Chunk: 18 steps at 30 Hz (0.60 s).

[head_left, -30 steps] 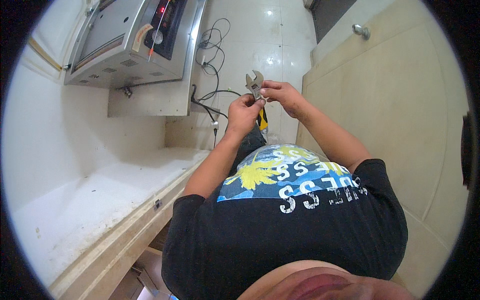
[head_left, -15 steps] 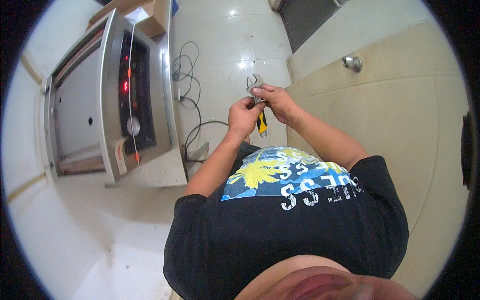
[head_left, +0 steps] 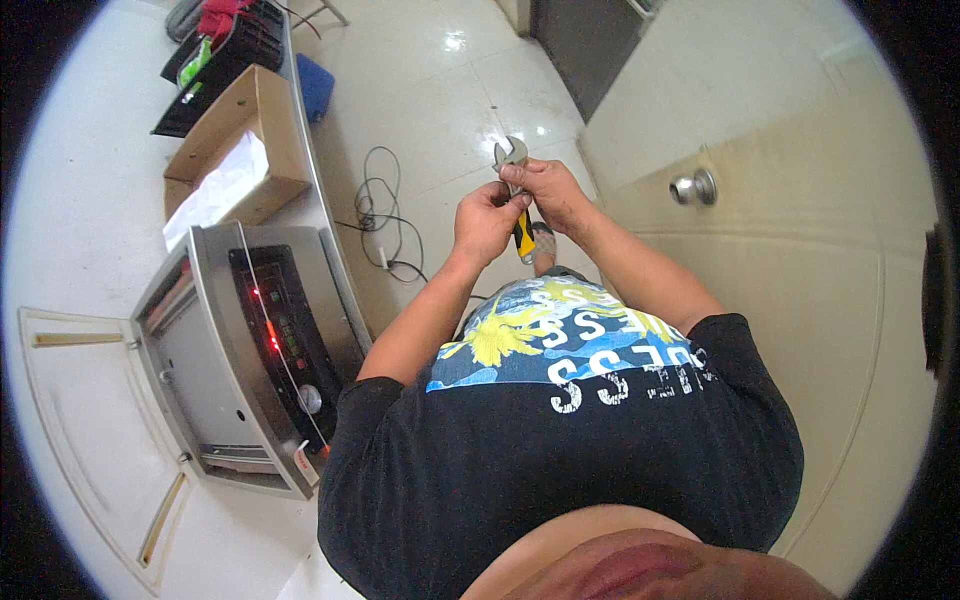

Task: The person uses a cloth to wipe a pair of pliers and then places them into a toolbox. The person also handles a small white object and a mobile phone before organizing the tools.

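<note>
An adjustable wrench (head_left: 524, 232) with a yellow and black handle is held upright in front of my body, its grey jaws pointing away from me. My left hand (head_left: 487, 222) is closed around the wrench's middle, where the handle meets the metal. My right hand (head_left: 551, 192) grips the neck just below the jaws, its thumb pressed against the metal. The jaws stand apart with nothing visible between them. Fingers behind the tool are partly hidden.
On the left stands a steel machine (head_left: 318, 290) with a lit red display. Beyond it are a cardboard box (head_left: 285, 165), a black crate (head_left: 235, 62) and a blue container (head_left: 314, 86). Cables (head_left: 372, 205) lie on the floor. A door with a round knob (head_left: 693, 187) is on the right.
My view has moved forward along the bench, so the cardboard box, black crate and blue container now show more fully. Both hands still hold the wrench in much the same grip.
</note>
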Each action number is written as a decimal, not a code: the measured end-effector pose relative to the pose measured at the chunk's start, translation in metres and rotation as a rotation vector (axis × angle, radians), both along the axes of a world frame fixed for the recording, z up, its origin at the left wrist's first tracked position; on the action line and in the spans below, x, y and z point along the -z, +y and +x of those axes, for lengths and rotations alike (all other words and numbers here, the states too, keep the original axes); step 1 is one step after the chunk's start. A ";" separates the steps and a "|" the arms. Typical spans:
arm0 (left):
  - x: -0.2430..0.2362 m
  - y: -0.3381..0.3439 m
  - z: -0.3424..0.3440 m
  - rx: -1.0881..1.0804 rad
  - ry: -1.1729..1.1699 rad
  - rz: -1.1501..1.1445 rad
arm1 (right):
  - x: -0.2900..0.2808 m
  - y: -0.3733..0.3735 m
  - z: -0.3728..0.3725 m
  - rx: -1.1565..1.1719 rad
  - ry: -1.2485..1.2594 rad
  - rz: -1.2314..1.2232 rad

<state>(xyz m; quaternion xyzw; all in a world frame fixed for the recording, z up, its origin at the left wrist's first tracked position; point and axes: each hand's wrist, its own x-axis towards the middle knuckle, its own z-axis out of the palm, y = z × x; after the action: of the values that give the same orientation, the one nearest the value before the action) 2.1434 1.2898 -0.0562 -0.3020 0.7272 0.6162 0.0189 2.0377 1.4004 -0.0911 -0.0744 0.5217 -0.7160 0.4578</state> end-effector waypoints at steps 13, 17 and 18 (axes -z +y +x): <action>-0.016 -0.140 -0.128 -0.332 0.015 -0.149 | -0.005 -0.185 -0.147 -0.175 -0.178 -0.095; 0.015 -0.195 -0.160 -0.314 0.038 -0.161 | -0.007 -0.229 -0.183 -0.199 -0.223 -0.122; 0.020 -0.212 -0.181 -0.277 0.060 -0.182 | -0.011 -0.242 -0.207 -0.219 -0.201 -0.139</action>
<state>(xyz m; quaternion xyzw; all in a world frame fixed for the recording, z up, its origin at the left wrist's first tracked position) 1.9628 1.0777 -0.0767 -0.3813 0.7316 0.5532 -0.1154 1.8303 1.1588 -0.0799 -0.0906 0.4112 -0.7000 0.5768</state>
